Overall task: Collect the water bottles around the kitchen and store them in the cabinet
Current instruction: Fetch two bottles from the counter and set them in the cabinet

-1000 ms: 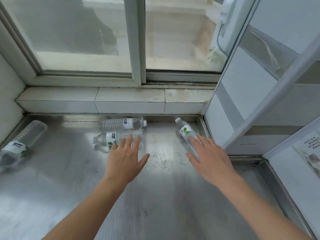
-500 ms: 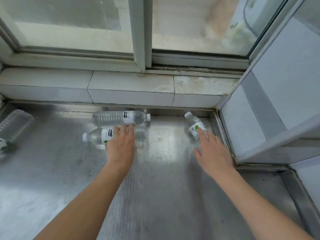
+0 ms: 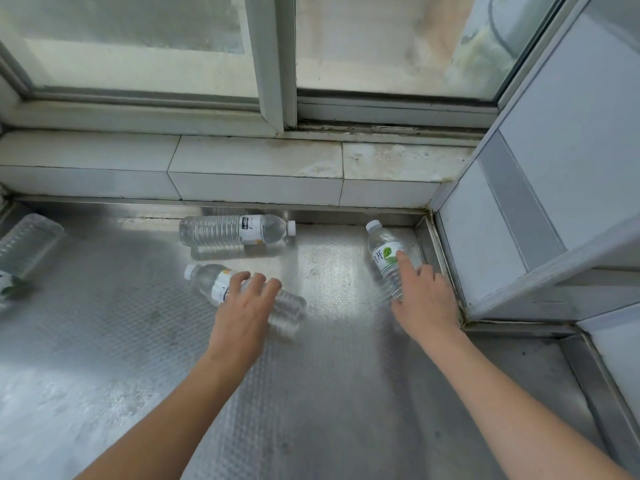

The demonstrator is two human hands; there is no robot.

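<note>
Several clear water bottles lie on the steel counter [image 3: 138,358]. My left hand [image 3: 247,313] curls over the near bottle [image 3: 207,282], which lies at a slant with its cap to the left. Behind it, the back bottle [image 3: 221,231] lies along the counter's rear edge, cap to the right. My right hand [image 3: 427,301] rests flat on the lower half of the green-label bottle [image 3: 382,252] in the right corner, index finger on the label. A fourth bottle [image 3: 27,244] lies at the far left, partly out of frame.
A tiled ledge [image 3: 256,168] and a sliding window [image 3: 277,64] run behind the counter. A white cabinet side [image 3: 485,237] walls off the right. A raised steel rim [image 3: 436,258] borders the counter beside the right bottle.
Both hands reached forward onto the bottles. The near bottle under my left hand turned from level to slanted, and my fingers curled over it. My view moved closer and lower.
</note>
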